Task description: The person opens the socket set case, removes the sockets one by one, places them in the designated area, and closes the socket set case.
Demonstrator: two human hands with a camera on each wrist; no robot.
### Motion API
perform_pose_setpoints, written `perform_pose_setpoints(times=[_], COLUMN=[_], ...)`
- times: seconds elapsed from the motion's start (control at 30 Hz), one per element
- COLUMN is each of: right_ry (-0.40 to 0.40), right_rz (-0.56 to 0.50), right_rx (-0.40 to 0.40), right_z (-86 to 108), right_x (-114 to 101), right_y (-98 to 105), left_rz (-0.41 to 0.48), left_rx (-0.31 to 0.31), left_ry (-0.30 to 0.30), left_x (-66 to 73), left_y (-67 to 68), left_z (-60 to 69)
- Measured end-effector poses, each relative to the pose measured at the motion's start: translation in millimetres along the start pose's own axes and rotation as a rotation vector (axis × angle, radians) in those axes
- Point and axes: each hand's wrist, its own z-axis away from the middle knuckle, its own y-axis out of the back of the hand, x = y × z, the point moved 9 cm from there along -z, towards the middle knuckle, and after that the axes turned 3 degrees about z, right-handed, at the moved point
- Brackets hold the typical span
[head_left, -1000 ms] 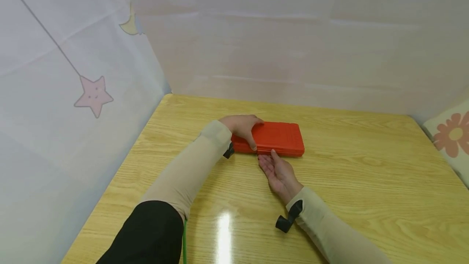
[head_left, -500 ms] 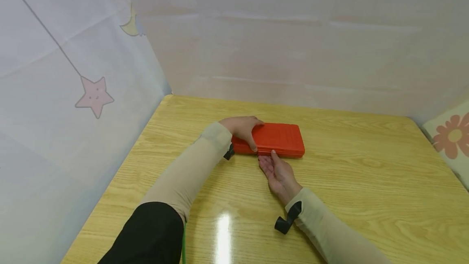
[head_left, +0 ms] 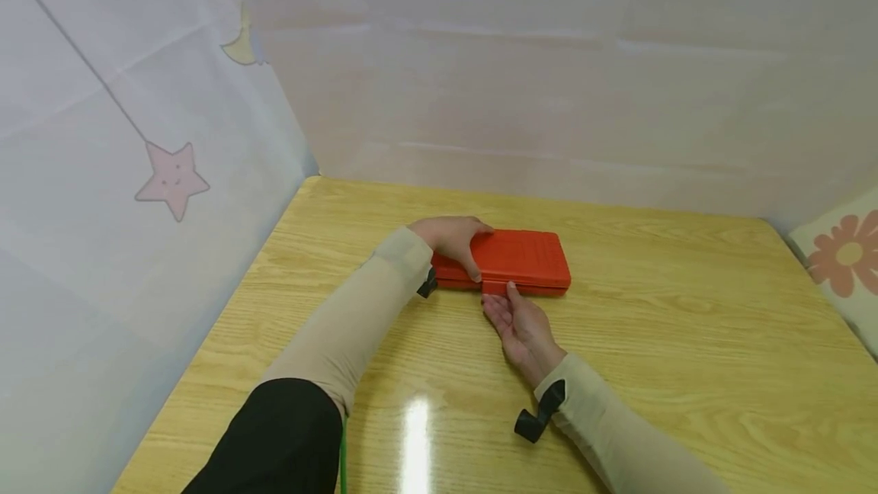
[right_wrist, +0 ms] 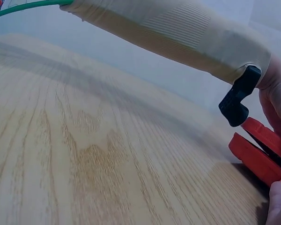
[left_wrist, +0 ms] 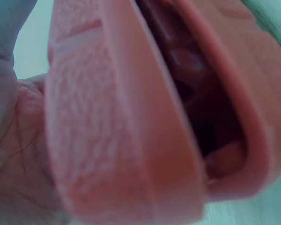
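Note:
A flat red plastic case [head_left: 528, 254] lies on the wooden table, hinge side away from me. My left hand [head_left: 453, 238] grips its left end from above, thumb at the front edge. My right hand [head_left: 524, 326] is palm up at the front edge, with its thumb on a red latch tab [head_left: 495, 288] and its fingers below; the tab appears pinched. In the left wrist view, the end of the case [left_wrist: 98, 122] shows a narrow gap between its halves, with a dark inside. The right wrist view also shows the case [right_wrist: 257, 159] slightly parted.
The wooden table [head_left: 652, 372] extends around the case. A pale cloth backdrop [head_left: 480, 82] stands behind it and on the left. A flowered cushion-like fabric [head_left: 850, 254] is at the right edge. A black strap [head_left: 542, 412] hangs from my right wrist, and a green cord [head_left: 344, 456] runs near my left arm.
The front latch tab has swung outward and down under my right thumb, and a thin dark line now shows along the case's front seam. My left hand has stayed in place.

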Motion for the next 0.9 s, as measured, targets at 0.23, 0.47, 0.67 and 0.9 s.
perform_pose_setpoints(times=[0.23, 0.47, 0.67, 0.9], right_ry=[-0.010, -0.023, -0.004, 0.039], right_rz=[0.008, 0.011, -0.009, 0.061], right_rx=[-0.008, -0.007, -0.063, -0.159], right_z=[-1.2, -0.8, 9.6, 19.6], right_x=[3.3, 8.3, -3.2, -28.9], right_y=[1.1, 6.3, -0.5, -14.0], left_rz=[0.052, 0.050, -0.028, 0.108], left_rx=[-0.006, 0.046, 0.115, 0.270], left_ry=[0.001, -0.029, -0.083, -0.137], left_x=[-3.7, -4.6, -4.3, -25.1], left_y=[-5.6, -12.7, -4.4, 13.9], left_z=[1.5, 10.3, 33.3, 65.7])
